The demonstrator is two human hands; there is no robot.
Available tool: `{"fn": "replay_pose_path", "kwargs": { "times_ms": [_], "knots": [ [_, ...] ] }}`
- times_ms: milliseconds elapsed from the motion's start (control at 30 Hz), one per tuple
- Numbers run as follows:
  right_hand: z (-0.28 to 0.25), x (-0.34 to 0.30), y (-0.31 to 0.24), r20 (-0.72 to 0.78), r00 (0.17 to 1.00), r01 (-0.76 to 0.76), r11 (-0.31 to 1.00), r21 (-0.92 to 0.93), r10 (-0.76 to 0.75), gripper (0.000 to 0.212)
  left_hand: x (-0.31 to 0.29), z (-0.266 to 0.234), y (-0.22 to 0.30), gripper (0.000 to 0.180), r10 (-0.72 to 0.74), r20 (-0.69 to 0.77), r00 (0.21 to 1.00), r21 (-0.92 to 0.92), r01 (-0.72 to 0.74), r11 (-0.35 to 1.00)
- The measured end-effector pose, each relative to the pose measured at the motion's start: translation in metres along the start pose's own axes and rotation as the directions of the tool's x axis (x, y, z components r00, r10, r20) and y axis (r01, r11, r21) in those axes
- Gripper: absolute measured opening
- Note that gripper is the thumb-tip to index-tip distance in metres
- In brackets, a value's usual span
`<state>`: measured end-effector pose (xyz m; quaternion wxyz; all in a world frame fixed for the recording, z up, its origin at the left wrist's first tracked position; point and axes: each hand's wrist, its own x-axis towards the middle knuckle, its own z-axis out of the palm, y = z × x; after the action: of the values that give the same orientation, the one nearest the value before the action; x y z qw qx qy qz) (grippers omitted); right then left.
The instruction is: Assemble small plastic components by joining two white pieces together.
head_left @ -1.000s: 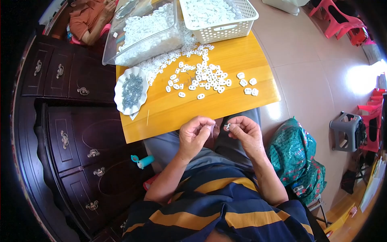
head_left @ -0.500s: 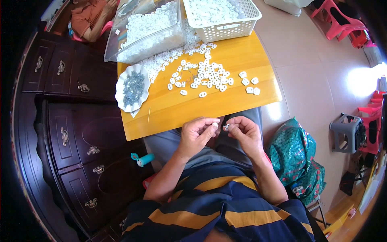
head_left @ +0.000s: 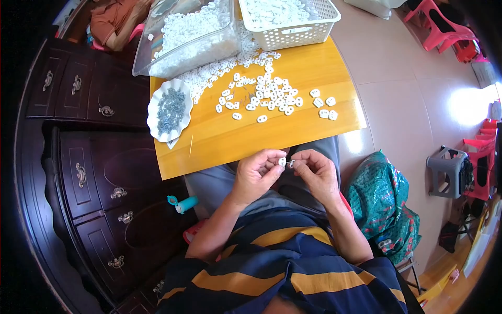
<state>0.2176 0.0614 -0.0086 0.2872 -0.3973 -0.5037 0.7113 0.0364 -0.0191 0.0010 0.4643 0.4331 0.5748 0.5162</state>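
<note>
Currently, dark wooden cabinet (head_left: 94, 157) is occupying the left side of the view, its drawers carrying metal handles. Yellow-brown surface (head_left: 230, 141) is extending in front of the person. Shiny green bag (head_left: 374, 186) is sitting on the floor at right. Clear bin (head_left: 143, 63) and white perforated basket (head_left: 308, 35) are standing side by side at the far edge, both holding many white pieces. White scalloped dish (head_left: 151, 119) is resting near the left edge, holding small grey metallic parts. On the bare wood, loose white pieces (head_left: 272, 94) are lying in a cluster, and a group of five (head_left: 323, 113) is lying apart to its right.

Hands: left grip (head_left: 256, 172) is pinching a white piece (head_left: 282, 161) between thumb and fingers, just off the near edge of the surface. Right grip (head_left: 316, 175) is pinching a small metal part (head_left: 291, 164) between thumb and index finger.

Key relation: the white piece is lying at the left fingertips and to the left of the right grip, its long axis appearing roughly fore-and-aft; the left hand is nearer, being in contact. The metal part is pointing leftward at its right side; touching or just apart, cannot tell.

Labels: no brand or lettering is showing legibly; the bag is bearing only small reddish marks.
</note>
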Motion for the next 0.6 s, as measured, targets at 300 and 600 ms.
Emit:
{"fn": "replay_pose_path", "kwargs": {
  "times_ms": [300, 600],
  "knots": [
    [0.0003, -0.0006, -0.0012, -0.012, 1.0, -0.008, 0.999, -0.04, 0.008, 0.009, 0.0016, 0.0003, 0.0026, 0.028, 0.046, 0.008, 0.999, 0.122, -0.046, 0.991],
    [0.0001, -0.0007, -0.0023, -0.012, 1.0, -0.03, 0.999, -0.029, 0.029, 0.009, 0.0036, 0.002, 0.0038, 0.03, 0.084, 0.012, 0.996, 0.136, -0.085, 0.987]
  ]
}}
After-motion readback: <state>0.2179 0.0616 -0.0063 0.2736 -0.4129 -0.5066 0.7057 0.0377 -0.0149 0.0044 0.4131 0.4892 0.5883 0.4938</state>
